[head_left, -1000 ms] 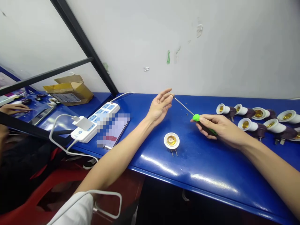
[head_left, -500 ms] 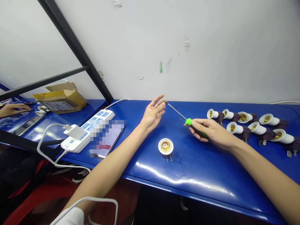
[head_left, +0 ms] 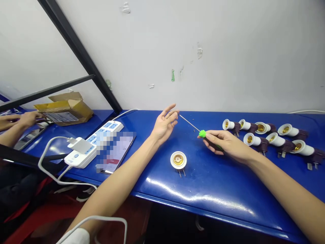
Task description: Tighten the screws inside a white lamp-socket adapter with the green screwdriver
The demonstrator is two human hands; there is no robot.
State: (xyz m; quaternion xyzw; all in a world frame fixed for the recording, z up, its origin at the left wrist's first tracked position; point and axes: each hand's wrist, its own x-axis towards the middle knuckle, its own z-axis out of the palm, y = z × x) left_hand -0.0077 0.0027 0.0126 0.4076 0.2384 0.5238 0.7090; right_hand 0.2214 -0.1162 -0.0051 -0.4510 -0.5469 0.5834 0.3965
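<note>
Our right hand [head_left: 228, 142] is closed tight around a screwdriver [head_left: 212, 143]. The fingers wrap its dark handle, and a bright green lump sits where the thin metal shaft begins. The shaft points left, toward our left hand [head_left: 165, 124]. That hand is open, with its fingers spread apart and a little bent, and it holds nothing. The tip of the shaft is just beside those fingers, but we cannot tell if they touch.

Below our hands, a round white lamp holder [head_left: 178, 160] sits alone on the blue table [head_left: 228, 193]. It has a gold middle, and two metal pins stick out at the bottom. To the right, more white lamp holders [head_left: 269, 139] with dark plugs lie in two messy rows.

To the left of our left arm, we see a blurred phone [head_left: 115, 152] next to a white power strip [head_left: 92, 149] with blue sockets. A charger [head_left: 80, 145] is plugged into the strip, and its white cord [head_left: 48, 169] loops down. Further left, a cardboard box [head_left: 64, 113] sits on another blue table, and another person's hands [head_left: 25, 120] are working there.
</note>
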